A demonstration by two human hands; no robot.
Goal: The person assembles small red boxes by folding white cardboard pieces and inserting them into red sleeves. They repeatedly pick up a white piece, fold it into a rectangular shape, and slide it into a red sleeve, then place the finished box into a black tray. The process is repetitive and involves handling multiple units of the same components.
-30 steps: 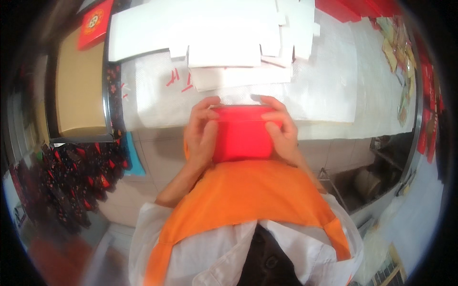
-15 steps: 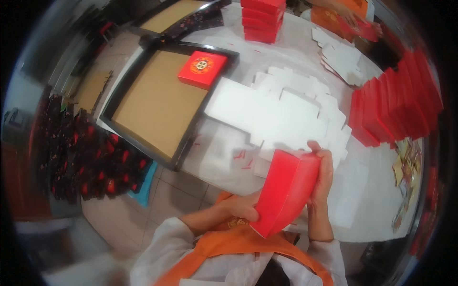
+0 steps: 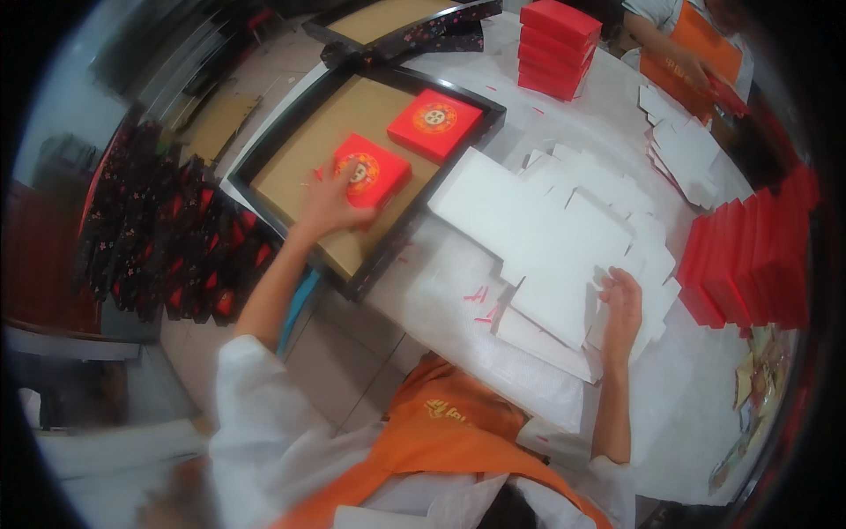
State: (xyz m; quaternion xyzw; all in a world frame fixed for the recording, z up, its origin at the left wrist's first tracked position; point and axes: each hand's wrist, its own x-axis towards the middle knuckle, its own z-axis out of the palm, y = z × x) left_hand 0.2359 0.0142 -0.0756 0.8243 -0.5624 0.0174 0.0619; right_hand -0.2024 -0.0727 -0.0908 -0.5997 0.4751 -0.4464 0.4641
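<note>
My left hand (image 3: 330,201) grips a square red gift box (image 3: 374,176) by its near left side, over the black-rimmed tray (image 3: 291,141) with a tan bottom. A round gold-and-orange design marks the top of the box. Just beyond it, a second red gift box (image 3: 434,123) of the same kind sits in the tray's far right corner. My right hand (image 3: 622,304) hovers over flat white box blanks (image 3: 564,256), its fingers apart and slightly curled, holding nothing. Whether the held box touches the tray bottom I cannot tell.
Stacked red boxes (image 3: 553,53) stand at the table's far side, and a row of red boxes (image 3: 740,256) at the right. A second black tray (image 3: 379,22) lies beyond the first. Dark patterned pieces (image 3: 167,247) fill the left. A co-worker's hand (image 3: 701,75) works at far right.
The red box, held in both hands before, has moved left and forward to the tray in my left hand. My right hand has let go of it. The view has shifted.
</note>
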